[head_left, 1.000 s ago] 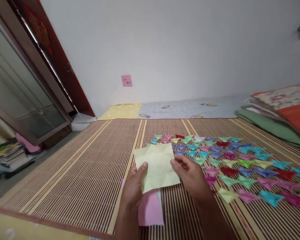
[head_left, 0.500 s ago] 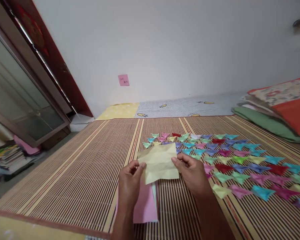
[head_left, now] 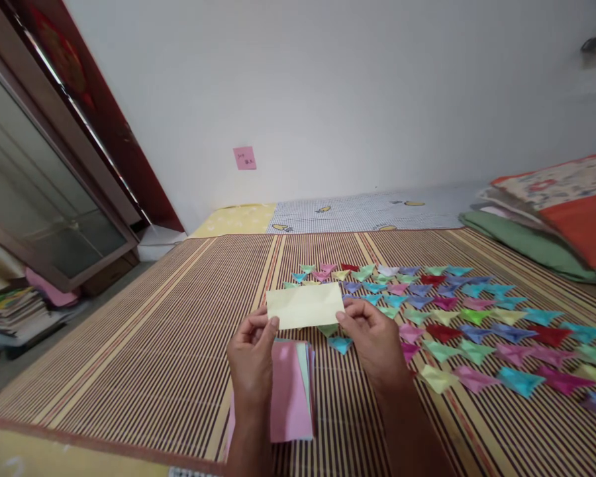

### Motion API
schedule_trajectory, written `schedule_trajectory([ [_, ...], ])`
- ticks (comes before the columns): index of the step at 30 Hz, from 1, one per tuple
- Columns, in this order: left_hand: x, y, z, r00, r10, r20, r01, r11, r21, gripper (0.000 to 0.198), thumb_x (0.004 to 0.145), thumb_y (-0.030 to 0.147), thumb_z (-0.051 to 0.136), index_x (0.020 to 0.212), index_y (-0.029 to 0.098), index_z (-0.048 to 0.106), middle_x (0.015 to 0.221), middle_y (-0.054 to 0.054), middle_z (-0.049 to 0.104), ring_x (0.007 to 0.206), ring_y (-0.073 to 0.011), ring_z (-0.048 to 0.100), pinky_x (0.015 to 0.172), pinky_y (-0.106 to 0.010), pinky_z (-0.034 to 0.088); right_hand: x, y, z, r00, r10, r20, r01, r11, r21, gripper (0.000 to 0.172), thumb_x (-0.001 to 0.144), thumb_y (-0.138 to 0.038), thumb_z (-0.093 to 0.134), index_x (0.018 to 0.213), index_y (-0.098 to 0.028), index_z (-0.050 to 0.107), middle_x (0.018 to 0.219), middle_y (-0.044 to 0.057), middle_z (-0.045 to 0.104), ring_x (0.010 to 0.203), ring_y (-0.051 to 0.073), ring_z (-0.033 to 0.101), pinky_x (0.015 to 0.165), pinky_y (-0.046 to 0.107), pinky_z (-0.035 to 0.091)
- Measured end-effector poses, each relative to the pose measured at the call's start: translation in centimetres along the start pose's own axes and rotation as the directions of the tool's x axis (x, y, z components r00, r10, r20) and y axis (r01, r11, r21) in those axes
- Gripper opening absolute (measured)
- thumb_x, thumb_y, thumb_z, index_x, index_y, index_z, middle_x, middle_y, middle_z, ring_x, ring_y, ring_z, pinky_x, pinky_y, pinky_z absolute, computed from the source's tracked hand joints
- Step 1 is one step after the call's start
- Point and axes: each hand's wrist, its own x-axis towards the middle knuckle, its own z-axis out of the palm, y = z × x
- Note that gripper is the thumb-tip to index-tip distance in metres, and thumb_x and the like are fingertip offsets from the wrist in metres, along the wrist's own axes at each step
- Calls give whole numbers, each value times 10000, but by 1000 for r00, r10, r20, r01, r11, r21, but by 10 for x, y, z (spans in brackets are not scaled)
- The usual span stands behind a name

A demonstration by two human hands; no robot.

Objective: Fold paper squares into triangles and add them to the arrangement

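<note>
Between my two hands a sheet of pale yellow paper (head_left: 305, 307), folded to a wide rectangle with faint creases, is held above the mat. My left hand (head_left: 252, 351) pinches its lower left corner between thumb and fingers. At the right edge my right hand (head_left: 375, 341) pinches it the same way. Below, partly covered by my left wrist, lies a stack of coloured paper (head_left: 291, 397), pink on top with green and blue edges showing. Rows of small folded paper pieces (head_left: 477, 317) in many colours spread out to the right; the held sheet hides a few.
A striped woven mat (head_left: 144, 344) covers the bed. Folded bedding (head_left: 566, 225) is piled at the right, and a pink note (head_left: 244, 158) sticks to the wall (head_left: 357, 93). Books (head_left: 14, 311) and a glass-fronted cabinet (head_left: 44, 165) stand at the left.
The yellow sheet was opened out and wavy; now it is doubled over into a flatter, shorter rectangle. Both hands have shifted slightly left, still gripping its sides.
</note>
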Motion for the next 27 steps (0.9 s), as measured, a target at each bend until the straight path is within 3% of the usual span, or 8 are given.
schedule_trajectory([
  [3,-4,0,11,993,-45,-111,25,985,-171,409,689,138,910,1050,208,730,1222,-89,707,1106,-189,690,913,-266,552,-3,2,10,999,-29,-45,32,998,49,253,704,-346,808,657,-196,610,1045,105,709,997,254,703,875,383,571],
  [5,-8,0,19,990,-134,-55,111,947,-302,481,694,136,900,1128,204,703,1210,-102,723,1100,-211,705,907,-288,572,-6,3,17,997,-46,-59,52,993,106,245,711,-317,808,679,-196,597,1094,113,706,1022,258,712,898,402,576],
  [8,-12,1,26,964,-253,81,265,890,-372,448,676,204,912,1075,155,714,1054,-114,771,931,-231,745,791,-304,602,-9,2,25,1000,-10,-20,14,978,207,245,704,-292,820,815,-201,622,1108,105,720,1008,255,734,900,419,590],
  [12,-12,1,21,955,-289,68,296,916,-272,454,556,229,967,937,126,742,852,-62,773,680,-149,684,570,-213,519,-9,-2,24,990,109,86,-128,955,267,531,668,-318,878,1132,-210,643,1081,91,762,975,260,750,860,411,608],
  [15,-8,1,14,956,-286,68,292,949,-121,396,533,250,981,814,103,745,733,-31,734,573,-87,581,502,-175,434,-7,-2,17,975,177,132,-205,946,250,436,682,-431,885,989,-186,695,838,50,765,749,226,732,668,334,597],
  [18,-8,2,13,961,-262,89,273,949,-158,372,572,279,969,821,111,749,766,-42,741,617,-102,605,529,-184,447,-7,1,15,980,180,84,-195,957,214,394,655,-486,896,785,-181,682,637,-6,676,569,167,634,526,265,511],
  [23,-15,-3,21,933,-278,228,306,947,-97,363,591,305,959,808,107,747,783,-60,749,629,-120,614,576,-226,492,-12,-1,22,992,123,-2,-120,968,219,372,691,-488,874,802,-191,681,663,-7,684,580,165,626,534,266,515],
  [27,-14,-8,22,958,-225,178,231,973,-12,350,609,344,936,758,106,727,602,8,658,520,-80,507,530,-211,437,-12,-3,21,997,72,-8,-70,981,180,298,733,-431,846,766,-191,672,655,-6,681,584,156,622,536,254,507],
])
